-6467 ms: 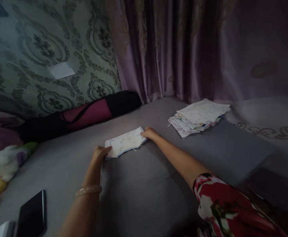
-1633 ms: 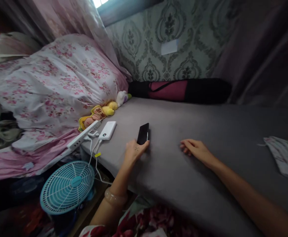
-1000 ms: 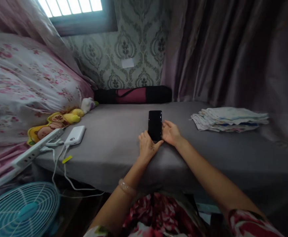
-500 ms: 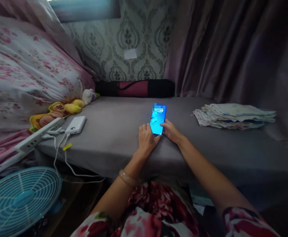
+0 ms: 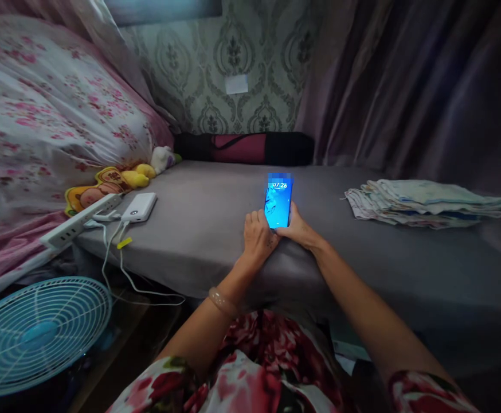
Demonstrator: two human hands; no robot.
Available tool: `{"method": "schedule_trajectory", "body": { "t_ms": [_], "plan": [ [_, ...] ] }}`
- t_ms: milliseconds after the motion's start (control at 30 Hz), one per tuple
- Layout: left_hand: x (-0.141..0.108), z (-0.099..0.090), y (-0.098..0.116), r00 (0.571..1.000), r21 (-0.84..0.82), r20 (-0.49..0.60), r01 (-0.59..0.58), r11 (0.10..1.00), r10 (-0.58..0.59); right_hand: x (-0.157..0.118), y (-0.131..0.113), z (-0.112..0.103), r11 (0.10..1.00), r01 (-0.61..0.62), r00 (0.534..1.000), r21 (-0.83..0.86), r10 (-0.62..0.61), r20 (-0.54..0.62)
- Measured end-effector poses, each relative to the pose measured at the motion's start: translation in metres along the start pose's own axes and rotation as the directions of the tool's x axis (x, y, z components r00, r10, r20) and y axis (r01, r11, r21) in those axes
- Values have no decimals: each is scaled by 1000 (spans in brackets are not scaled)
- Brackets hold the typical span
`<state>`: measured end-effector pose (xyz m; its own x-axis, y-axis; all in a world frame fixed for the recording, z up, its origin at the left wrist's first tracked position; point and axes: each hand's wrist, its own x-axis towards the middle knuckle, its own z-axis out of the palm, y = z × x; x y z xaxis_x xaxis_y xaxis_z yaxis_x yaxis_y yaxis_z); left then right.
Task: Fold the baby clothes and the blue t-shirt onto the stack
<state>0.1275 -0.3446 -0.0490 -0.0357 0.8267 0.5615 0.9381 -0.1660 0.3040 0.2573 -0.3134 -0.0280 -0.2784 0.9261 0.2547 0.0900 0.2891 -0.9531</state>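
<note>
A phone (image 5: pixel 280 205) with a lit blue screen stands out near the middle of the view, above the grey bed cover (image 5: pixel 216 212). My right hand (image 5: pixel 298 226) grips its right side and lower edge, with the thumb along the bottom. At its lower left corner is my left hand (image 5: pixel 259 234), fingers curled and pressed against the phone's edge. The fingertips behind the phone are hidden.
A white power bank (image 5: pixel 139 207) with cables lies left beside a power strip (image 5: pixel 81 221) and plush toys (image 5: pixel 100 194). Folded cloths (image 5: pixel 422 202) are stacked right. A black and red bag (image 5: pixel 242 148) lies along the wall. A blue fan (image 5: pixel 39 335) stands lower left.
The view has shifted slightly. My right thumb has moved from the screen's right side down to the phone's bottom edge. The phone now faces me more squarely.
</note>
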Motion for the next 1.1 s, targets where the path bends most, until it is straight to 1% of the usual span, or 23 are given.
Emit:
{"method": "schedule_trajectory", "body": {
  "t_ms": [167, 333, 500, 667, 767, 867, 1000, 1100],
  "plan": [
    [0, 0, 1, 1000, 10, 2, 13, 1000, -13, 2, 4, 1, 1000, -21, 1000, -22, 21, -12],
    [-1, 1, 1, 1000, 4, -1, 8, 1000, -8, 1, 4, 0, 1000, -12, 1000, 12, 12, -25],
    [-2, 3, 0, 1000, 21, -15, 7, 1000, -7, 2, 7, 0, 998, -27, 999, -60, 25, -36],
    [-2, 4, 1, 1000, 16, -5, 15, 1000, -15, 3, 10, -2, 999, -15, 999, -46, 13, -49],
    [-2, 3, 2, 1000, 19, -4, 23, 1000, -23, 3, 12, -2, 997, -35, 998, -68, 31, -62],
    [-2, 3, 2, 1000, 19, -13, 16, 1000, -15, 6, 13, 0, 997, -15, 994, -79, 7, -105],
    [-2, 4, 1, 999, -11, -32, -10, 1000, 9, 13, 15, 0, 1000, 30, 987, -8, -31, -156],
    [-3, 4, 1, 998, -9, -45, -40, 999, 39, 17, 17, -4, 1000, 12, 964, -29, -19, -266]
  ]
}}
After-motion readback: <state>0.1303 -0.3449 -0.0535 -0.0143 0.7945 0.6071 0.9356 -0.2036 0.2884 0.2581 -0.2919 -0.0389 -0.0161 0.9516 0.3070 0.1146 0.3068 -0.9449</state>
